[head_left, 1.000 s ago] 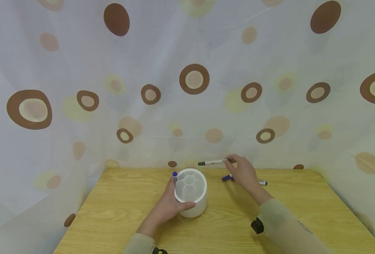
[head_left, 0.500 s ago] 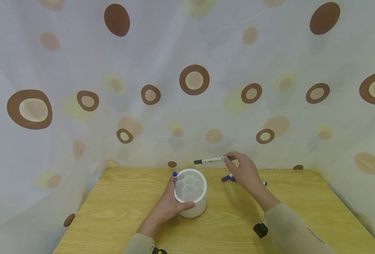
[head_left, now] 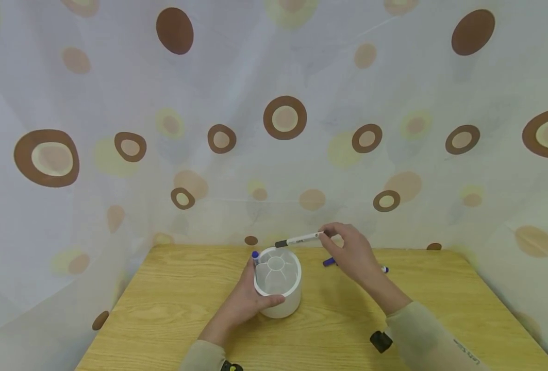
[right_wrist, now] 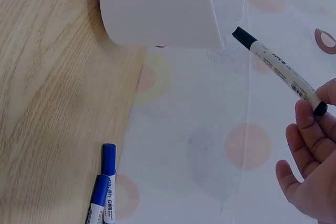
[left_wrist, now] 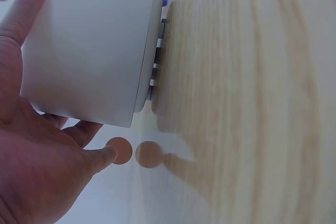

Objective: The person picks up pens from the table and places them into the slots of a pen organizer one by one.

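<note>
A white round pen holder (head_left: 280,306) with inner compartments stands on the table, tilted in neither direction that I can tell. Around its left side my left hand (head_left: 243,304) holds it, thumb across the front. One blue-capped marker (head_left: 255,256) stands in a compartment at the holder's left edge. My right hand (head_left: 352,252) pinches a white marker with a black cap (head_left: 301,239) by its rear end. That marker slants down leftward, its cap above the holder's back rim. In the right wrist view the cap is apart from the holder (right_wrist: 163,9).
Blue-capped markers (right_wrist: 108,161) lie on the wooden table (head_left: 171,288) to the right of the holder, partly hidden under my right hand in the head view. A white sheet with brown and yellow spots (head_left: 236,170) hangs behind and beside the table.
My right hand has moved left with the black-capped marker, whose cap has come over the holder's back rim and dips lower. My left hand and the holder stay in place.
</note>
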The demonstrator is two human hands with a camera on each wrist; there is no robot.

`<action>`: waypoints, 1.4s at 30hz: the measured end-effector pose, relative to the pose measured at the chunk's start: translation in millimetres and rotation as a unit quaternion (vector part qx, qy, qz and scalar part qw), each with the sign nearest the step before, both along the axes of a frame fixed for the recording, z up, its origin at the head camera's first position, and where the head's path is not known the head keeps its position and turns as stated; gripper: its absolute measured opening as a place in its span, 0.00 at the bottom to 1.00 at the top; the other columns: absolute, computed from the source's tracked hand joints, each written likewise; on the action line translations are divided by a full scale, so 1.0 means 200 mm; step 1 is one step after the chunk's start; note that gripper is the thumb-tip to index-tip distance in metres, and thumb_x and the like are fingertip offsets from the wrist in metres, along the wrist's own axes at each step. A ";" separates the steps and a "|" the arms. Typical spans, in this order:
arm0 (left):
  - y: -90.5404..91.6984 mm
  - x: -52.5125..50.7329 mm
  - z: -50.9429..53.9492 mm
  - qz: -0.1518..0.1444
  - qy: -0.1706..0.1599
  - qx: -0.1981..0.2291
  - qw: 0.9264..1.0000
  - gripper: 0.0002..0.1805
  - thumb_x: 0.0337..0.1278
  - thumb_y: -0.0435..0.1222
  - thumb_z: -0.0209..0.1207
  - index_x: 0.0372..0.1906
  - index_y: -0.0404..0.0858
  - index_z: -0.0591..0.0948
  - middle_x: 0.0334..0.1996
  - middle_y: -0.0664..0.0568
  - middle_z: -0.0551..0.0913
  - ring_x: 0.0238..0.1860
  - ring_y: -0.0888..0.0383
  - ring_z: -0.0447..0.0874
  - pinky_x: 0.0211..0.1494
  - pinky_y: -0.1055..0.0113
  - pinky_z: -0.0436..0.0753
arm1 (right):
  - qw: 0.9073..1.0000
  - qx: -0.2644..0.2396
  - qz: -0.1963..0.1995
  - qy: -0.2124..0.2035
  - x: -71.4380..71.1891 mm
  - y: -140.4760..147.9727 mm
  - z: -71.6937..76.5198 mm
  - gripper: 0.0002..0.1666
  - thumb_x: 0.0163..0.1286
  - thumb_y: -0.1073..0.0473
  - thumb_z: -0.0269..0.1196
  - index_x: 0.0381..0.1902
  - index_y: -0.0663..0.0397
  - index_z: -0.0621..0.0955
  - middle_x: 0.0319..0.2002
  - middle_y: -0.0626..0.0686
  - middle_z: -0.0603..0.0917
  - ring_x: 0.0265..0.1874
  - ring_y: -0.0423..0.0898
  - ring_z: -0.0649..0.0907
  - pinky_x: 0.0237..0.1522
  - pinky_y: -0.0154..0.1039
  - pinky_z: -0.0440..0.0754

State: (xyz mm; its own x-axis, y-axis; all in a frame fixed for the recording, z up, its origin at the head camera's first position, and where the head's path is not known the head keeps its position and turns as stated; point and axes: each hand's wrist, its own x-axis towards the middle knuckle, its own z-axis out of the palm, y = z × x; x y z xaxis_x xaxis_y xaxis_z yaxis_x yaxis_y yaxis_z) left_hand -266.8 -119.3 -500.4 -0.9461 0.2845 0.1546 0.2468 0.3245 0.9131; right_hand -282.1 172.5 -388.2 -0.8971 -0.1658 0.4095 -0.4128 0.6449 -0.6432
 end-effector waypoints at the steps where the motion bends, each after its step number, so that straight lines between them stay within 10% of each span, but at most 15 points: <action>1: 0.00 0.00 0.00 0.000 -0.001 0.000 1.000 0.78 0.52 0.45 0.86 0.90 0.33 0.38 0.85 0.30 0.55 0.83 0.33 0.60 0.85 0.33 0.55 | 1.000 0.002 0.002 0.001 0.00 0.00 0.00 0.13 0.85 0.52 0.64 0.57 0.52 0.88 0.48 0.49 0.88 0.63 0.58 0.82 0.69 0.69 0.76; 42: 0.01 -0.01 0.01 -0.007 0.011 0.018 1.000 0.76 0.53 0.44 0.86 0.91 0.38 0.40 0.84 0.36 0.61 0.80 0.38 0.66 0.84 0.35 0.59 | 0.999 0.044 0.025 0.017 0.00 -0.11 0.03 0.20 0.85 0.51 0.66 0.66 0.53 0.87 0.54 0.52 0.90 0.65 0.59 0.82 0.69 0.67 0.78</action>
